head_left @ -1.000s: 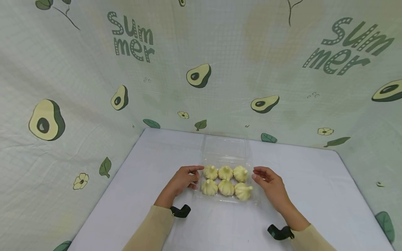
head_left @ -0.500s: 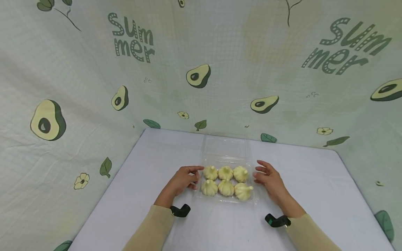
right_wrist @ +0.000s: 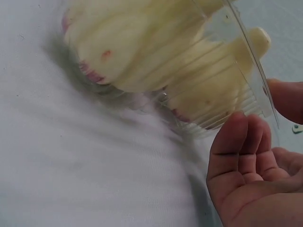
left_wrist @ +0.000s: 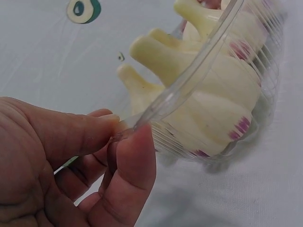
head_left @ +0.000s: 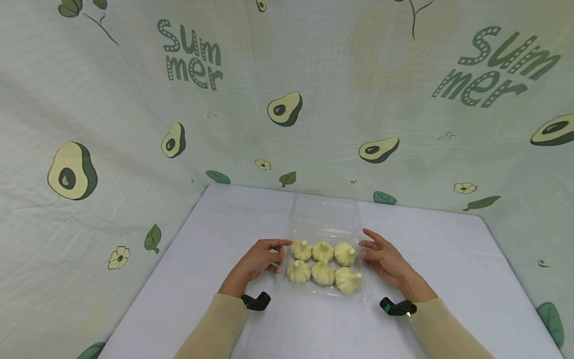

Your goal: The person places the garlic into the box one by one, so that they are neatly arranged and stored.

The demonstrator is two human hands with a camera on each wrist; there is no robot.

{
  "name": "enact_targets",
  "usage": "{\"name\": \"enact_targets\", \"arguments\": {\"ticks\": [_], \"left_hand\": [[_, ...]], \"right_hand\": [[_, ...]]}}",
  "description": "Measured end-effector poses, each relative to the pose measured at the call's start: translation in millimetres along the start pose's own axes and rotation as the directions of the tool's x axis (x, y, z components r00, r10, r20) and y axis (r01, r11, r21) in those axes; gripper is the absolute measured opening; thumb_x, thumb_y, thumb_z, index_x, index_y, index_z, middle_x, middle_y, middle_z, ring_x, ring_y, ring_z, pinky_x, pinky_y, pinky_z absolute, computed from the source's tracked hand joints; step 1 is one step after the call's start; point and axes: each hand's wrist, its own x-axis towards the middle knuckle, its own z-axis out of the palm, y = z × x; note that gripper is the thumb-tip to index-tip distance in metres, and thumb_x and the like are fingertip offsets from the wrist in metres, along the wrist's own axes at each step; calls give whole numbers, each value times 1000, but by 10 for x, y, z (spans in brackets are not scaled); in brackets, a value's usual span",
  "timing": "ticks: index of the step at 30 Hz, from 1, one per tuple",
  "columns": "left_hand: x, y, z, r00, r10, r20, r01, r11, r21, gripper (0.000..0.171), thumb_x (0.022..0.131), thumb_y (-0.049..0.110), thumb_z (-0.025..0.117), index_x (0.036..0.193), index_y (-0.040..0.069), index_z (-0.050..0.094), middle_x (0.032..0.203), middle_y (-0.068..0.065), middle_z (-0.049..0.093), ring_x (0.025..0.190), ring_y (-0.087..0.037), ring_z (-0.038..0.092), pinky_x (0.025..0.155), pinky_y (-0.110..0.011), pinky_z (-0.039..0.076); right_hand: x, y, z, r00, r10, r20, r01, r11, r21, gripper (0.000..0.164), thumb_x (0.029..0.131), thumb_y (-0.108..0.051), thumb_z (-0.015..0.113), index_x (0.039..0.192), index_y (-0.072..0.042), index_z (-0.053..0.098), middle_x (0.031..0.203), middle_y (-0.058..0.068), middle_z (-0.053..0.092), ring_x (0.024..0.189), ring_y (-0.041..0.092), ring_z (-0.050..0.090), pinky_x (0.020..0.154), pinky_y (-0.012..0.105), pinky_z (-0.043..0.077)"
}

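Several pale garlic bulbs [head_left: 323,273] sit in two rows in a clear plastic clamshell box [head_left: 314,290]. The box's lid [head_left: 325,212] lies folded back, away from the person. At the box's left side, my left hand [head_left: 260,259] pinches the rim between thumb and fingers, as the left wrist view shows. On the opposite side is my right hand [head_left: 387,262]; in the right wrist view, its thumb [right_wrist: 286,99] lies at one face of the rim, with curled fingers [right_wrist: 229,142] on the other. Purple marks show low on the bulbs in both wrist views.
A white cloth covers the table [head_left: 224,214]. Behind it and along the sides hangs a pale curtain [head_left: 327,134] printed with avocados, leaves and lettering. Black cameras are strapped to the left wrist [head_left: 256,302] and right wrist [head_left: 398,306].
My right hand shifted its fingers at the box's right side, spreading and then regripping. The box with the bulbs has shifted slightly toward the person. My left hand kept its hold.
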Motion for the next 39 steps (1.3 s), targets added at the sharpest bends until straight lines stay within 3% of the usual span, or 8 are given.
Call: {"name": "enact_targets", "arguments": {"ticks": [13,27,39], "left_hand": [[-15,-3,-36,999,13,40,-12,1000,-15,47,98,-7,61,142,9,67,100,-7,56,75,-15,53,60,-26,59],[-55,12,-25,999,8,37,-7,999,-43,48,97,-8,61,142,8,67,97,-3,55,78,-14,55,60,-24,57],[-55,-4,-16,999,-8,31,10,998,-58,48,98,-7,61,143,10,67,98,-4,56,78,-15,56,59,-25,57]], "right_hand": [[36,83,-90,988,-11,151,-11,990,141,91,101,8,59,171,-24,12,121,-2,52,90,8,58,79,22,56],[28,125,-113,984,-65,163,43,990,136,93,101,8,61,170,-33,16,124,-1,52,84,6,59,72,24,57],[10,138,-75,991,-110,82,99,987,124,86,100,7,64,168,-32,29,125,0,52,85,6,62,75,24,59]]}}
